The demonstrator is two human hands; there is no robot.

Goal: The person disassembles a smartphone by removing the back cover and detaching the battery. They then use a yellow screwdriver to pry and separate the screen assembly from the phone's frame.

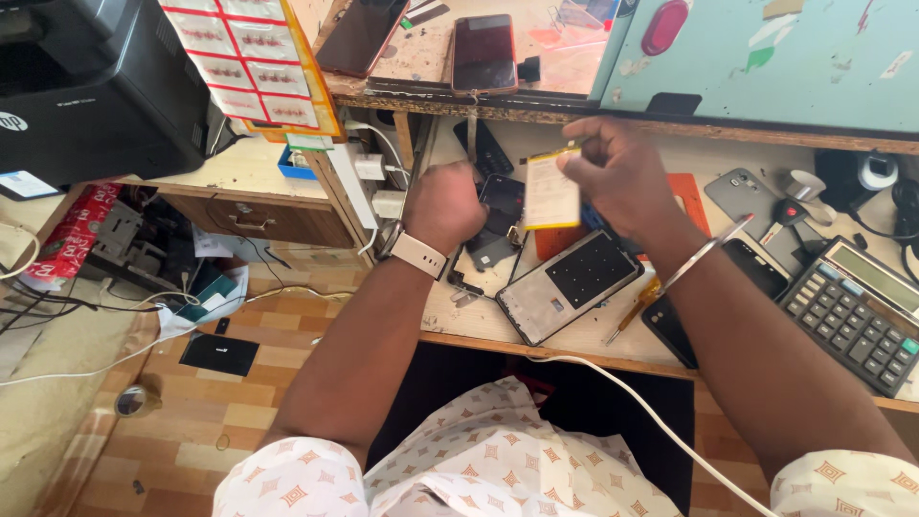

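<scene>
My right hand (613, 172) pinches a flat white and yellow phone battery (549, 190) and holds it upright above the workbench. My left hand (442, 203), with a white watch band on its wrist, is closed around a dark opened phone (500, 218) just left of the battery. Below both hands a phone back frame (569, 283) with a dark perforated panel lies flat on the bench. A metal bangle hangs on my right wrist.
A black desk calculator (855, 311) sits at the right, with a grey phone cover (747, 195) and a small tape roll (800, 184) behind it. Two dark phones (481, 53) lie on the upper shelf. A black printer (91, 91) stands left. A white cable (651, 416) crosses my lap.
</scene>
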